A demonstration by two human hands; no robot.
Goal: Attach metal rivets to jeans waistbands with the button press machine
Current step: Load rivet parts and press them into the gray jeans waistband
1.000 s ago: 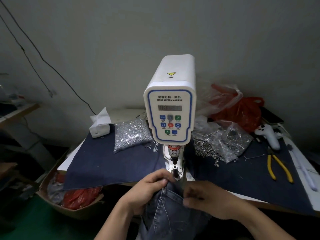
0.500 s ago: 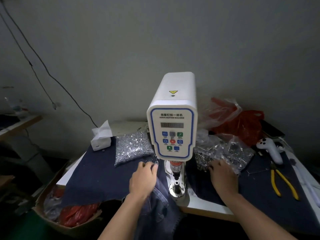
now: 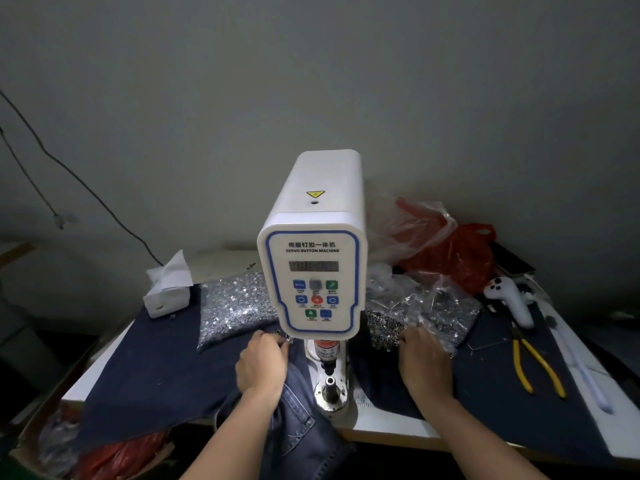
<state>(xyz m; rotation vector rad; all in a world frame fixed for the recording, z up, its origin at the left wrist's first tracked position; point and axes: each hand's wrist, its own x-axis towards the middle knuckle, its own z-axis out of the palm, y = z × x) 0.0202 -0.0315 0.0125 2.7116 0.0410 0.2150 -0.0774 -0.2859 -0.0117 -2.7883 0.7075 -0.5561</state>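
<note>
From the head view, a white button machine point(image 3: 313, 258) stands on the desk point(image 3: 388, 426). The jeans point(image 3: 298, 420) lie at its foot and hang over the desk's front edge. The left hand point(image 3: 261, 367) rests on the jeans, its fingers curled by a bag of shiny rivets point(image 3: 235, 308); I cannot tell its grip. The right hand point(image 3: 424, 363) reaches into a pile of dark rivets point(image 3: 384, 329), fingers hidden. Yellow pliers point(image 3: 535, 367) lie far right.
</note>
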